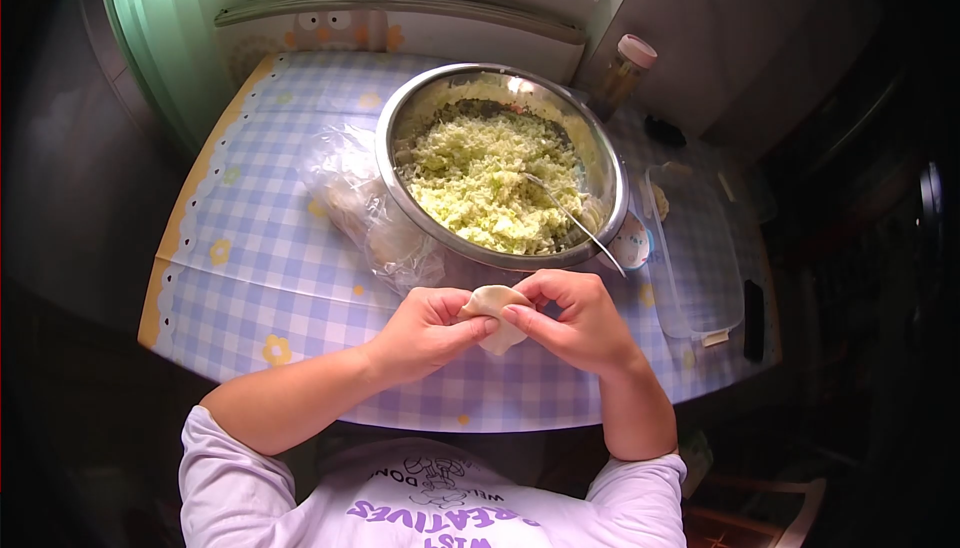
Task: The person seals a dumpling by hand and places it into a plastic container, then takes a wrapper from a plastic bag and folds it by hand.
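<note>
Head view, and we're right over the table: both hands meet just below the centre of the frame, and between them sits a round of pale dough (493, 300), folded over on itself. Left hand (425, 333) has its edge on the left, thumb laid across the near face, fingers tucked up close. Right hand (578, 323) takes the other side, thumb and forefinger pinching near the top, its thumb tip just beside the left one. Both grips are narrow, both on the dough! What lies inside the fold, I cannot tell.

Just above them, upper centre, looms the big steel bowl (598, 163), well loaded with finely chopped pale green filling (490, 173). A metal utensil (597, 242) is stuck in it, its handle leaning out over the lower right rim. Tight against the bowl's left side, a clear plastic bag (345, 193) lies crumpled, with pale rounds showing through. Over to the right of the frame, a clear plastic tray (695, 268) rests on the blue checked tablecloth (270, 283), and up in the upper right stands a jar with a pink lid (636, 51), just beyond the bowl.
</note>
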The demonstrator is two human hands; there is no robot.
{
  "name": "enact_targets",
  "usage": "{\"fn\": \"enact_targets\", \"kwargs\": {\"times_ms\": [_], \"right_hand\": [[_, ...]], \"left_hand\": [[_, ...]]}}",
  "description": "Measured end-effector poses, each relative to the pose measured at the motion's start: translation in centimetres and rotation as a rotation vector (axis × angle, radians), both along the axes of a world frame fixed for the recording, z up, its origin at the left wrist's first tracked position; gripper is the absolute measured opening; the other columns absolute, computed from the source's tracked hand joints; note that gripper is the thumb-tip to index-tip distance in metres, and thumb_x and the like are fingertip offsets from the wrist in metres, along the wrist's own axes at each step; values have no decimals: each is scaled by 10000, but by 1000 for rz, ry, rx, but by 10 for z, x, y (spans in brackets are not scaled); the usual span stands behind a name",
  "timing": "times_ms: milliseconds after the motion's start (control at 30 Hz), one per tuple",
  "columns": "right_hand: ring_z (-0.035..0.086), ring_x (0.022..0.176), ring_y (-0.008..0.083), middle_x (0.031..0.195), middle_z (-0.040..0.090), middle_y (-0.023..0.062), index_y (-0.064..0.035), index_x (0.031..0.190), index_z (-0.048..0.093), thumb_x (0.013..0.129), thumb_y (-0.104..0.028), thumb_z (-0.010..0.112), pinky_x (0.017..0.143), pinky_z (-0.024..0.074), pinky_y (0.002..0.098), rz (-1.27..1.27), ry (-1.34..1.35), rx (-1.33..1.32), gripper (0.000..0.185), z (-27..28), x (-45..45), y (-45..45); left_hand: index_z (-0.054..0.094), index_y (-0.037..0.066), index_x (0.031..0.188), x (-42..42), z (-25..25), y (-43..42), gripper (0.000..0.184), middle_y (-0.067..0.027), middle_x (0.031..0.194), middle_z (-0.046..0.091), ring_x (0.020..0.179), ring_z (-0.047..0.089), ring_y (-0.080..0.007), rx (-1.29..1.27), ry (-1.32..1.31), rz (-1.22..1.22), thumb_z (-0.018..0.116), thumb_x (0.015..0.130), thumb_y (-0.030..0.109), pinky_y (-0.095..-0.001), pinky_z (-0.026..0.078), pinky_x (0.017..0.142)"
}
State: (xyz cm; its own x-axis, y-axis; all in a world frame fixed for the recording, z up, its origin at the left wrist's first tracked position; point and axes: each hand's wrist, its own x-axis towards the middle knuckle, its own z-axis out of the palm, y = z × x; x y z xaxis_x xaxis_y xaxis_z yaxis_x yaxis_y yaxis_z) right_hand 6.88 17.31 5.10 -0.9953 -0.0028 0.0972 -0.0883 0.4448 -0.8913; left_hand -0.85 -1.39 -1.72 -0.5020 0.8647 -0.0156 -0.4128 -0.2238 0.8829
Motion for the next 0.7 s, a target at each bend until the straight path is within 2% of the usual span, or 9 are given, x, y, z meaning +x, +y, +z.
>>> {"fn": "enact_targets", "kwargs": {"times_ms": [167, 300, 400, 500, 567, 700], "right_hand": [[604, 662, 101, 728, 661, 82, 12, 895, 687, 844, -87, 685, 584, 485, 256, -22, 25, 61, 112, 2, 1, -2], [611, 657, 116, 729, 664, 90, 12, 883, 685, 845, -83, 680, 599, 490, 261, -8, 21, 4, 102, 0, 2, -4], [617, 673, 120, 742, 668, 98, 14, 887, 685, 855, -92, 669, 613, 494, 265, 4, 5, 20, 111, 2, 2, -5], [627, 708, 121, 754, 672, 104, 16, 902, 688, 880, -121, 644, 637, 499, 270, 8, -21, 24, 145, 3, 2, -1], [635, 736, 119, 767, 676, 102, 19, 922, 687, 898, -143, 625, 660, 505, 270, 19, -27, 26, 175, -3, -1, 5], [644, 771, 119, 800, 688, 92, 24, 952, 682, 910, -161, 611, 697, 512, 262, 7, -62, -134, 202, -2, -2, 1]], "left_hand": [[642, -8, 1116, -2, 5, -1, 292, -53, 1006, 669, 907, 609, -92, -26, -120, -33, 675, 895, 180, -244, 495, 788], [631, -5, 1126, -3, 7, -1, 335, -69, 1049, 657, 944, 618, -117, -62, -254, -97, 697, 878, 211, -271, 508, 821], [625, -10, 1127, -5, 5, -2, 346, -71, 1072, 648, 968, 611, -119, -66, -266, -115, 700, 876, 215, -278, 508, 845], [617, -24, 1126, -3, 6, -1, 300, -93, 1071, 651, 988, 627, -159, -46, -252, -106, 665, 897, 162, -310, 514, 869], [618, -25, 1126, -4, 8, -2, 299, -92, 1070, 653, 987, 626, -155, -63, -234, -104, 664, 898, 164, -308, 513, 871], [631, -15, 1107, -3, 2, -1, 293, -69, 1042, 656, 944, 617, -115, -60, -120, -117, 655, 911, 201, -274, 512, 828]]}}
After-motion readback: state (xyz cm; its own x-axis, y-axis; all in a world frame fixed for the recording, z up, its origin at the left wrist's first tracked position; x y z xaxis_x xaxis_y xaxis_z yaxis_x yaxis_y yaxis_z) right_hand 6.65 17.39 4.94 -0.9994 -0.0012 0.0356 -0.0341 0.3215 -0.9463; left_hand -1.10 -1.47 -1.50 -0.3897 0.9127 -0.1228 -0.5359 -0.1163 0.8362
